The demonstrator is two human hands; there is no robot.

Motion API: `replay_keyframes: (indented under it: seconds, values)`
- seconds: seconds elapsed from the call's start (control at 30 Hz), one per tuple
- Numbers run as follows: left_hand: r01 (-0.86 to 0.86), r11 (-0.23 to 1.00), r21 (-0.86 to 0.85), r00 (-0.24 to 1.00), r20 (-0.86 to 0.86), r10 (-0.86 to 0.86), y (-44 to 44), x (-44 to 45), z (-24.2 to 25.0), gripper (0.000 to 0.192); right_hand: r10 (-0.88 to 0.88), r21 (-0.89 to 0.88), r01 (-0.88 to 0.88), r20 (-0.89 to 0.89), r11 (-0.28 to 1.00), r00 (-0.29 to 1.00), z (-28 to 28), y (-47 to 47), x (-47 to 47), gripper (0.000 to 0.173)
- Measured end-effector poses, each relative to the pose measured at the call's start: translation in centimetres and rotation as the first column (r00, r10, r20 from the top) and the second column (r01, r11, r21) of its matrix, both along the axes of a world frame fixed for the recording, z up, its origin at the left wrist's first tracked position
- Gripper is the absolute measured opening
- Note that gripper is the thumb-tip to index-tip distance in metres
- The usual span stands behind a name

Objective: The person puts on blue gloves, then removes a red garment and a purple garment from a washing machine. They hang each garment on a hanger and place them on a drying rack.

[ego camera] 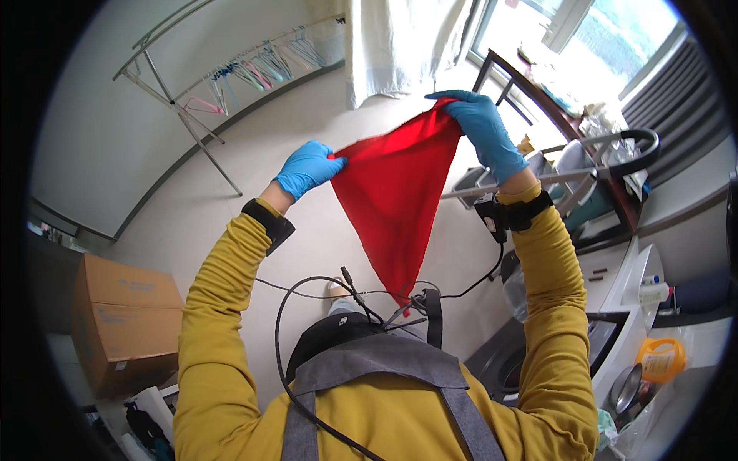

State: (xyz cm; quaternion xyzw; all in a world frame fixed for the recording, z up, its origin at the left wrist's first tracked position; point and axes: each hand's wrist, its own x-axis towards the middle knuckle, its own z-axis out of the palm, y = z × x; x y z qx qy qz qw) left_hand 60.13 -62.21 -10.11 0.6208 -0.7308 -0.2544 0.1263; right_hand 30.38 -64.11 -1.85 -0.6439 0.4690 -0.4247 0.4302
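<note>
A red triangular cloth [395, 190] hangs stretched between my two hands, its point dangling down near my waist. My left hand [310, 168], in a blue disposable glove, pinches the left upper corner. Higher up on the right, my right hand [483, 129] wears a matching blue glove and grips the other upper corner, its index finger extended along the top. Black straps with small devices circle both wrists. Black cables [323, 282] loop in front of my chest, close to the cloth's lower tip.
A folding drying rack [173, 104] with several hangers [259, 69] stands at the far left. A cardboard box [130, 322] sits left. On the right are a metal step ladder [553, 170], a dark-framed table [553, 109], a washing machine [501, 366] and an orange detergent bottle [662, 360].
</note>
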Motion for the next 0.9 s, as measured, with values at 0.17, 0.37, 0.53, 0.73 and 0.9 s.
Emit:
replay_keyframes:
  seconds: [0.17,0.37,0.53,0.73,0.9]
  values:
    - [0.203,0.977,0.069,0.885,-0.440,-0.153,-2.3,2.8,3.6,0.065,0.225,-0.072,-0.230,-0.069,0.971,0.972,1.3,-3.1,8.2,0.028]
    - [0.179,0.981,0.076,0.883,-0.452,-0.126,-7.2,5.0,7.9,0.034,0.200,-0.172,-0.262,-0.310,0.950,0.930,2.8,-7.4,15.5,0.034]
    - [0.055,0.990,-0.128,0.795,-0.594,-0.122,-10.7,9.8,9.9,0.029,0.010,-0.375,-0.170,-0.391,0.911,0.920,0.6,-12.7,17.2,0.023]
    - [-0.228,0.841,-0.491,0.842,-0.532,-0.083,-16.2,15.8,11.2,0.028,-0.198,-0.438,-0.173,-0.678,0.882,0.708,-9.1,-19.5,19.6,0.026]
    - [-0.425,0.808,-0.408,0.840,-0.511,0.184,-19.9,24.7,12.0,0.029,0.083,0.113,-0.033,-0.474,0.993,0.877,-10.9,-27.4,15.8,0.027]
